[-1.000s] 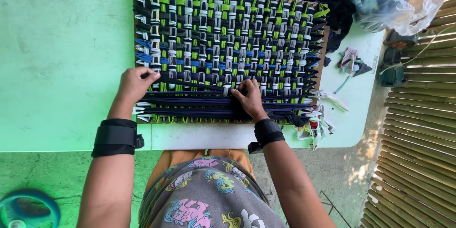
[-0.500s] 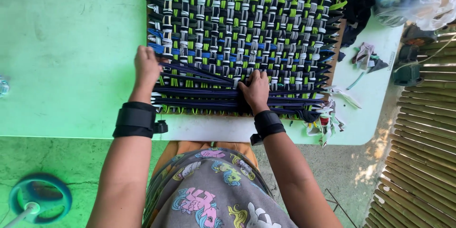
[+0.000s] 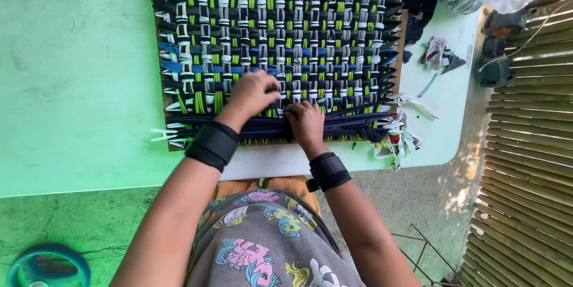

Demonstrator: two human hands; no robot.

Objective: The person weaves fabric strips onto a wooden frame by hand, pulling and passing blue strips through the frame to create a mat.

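Both hands (image 3: 280, 108) press the woven mat's (image 3: 274, 36) near edge.

Both forearms reach forward, each wearing a black wrist band; the left hand (image 3: 253, 93) and right hand (image 3: 304, 121) lie close together, knuckles up, fingers curled down
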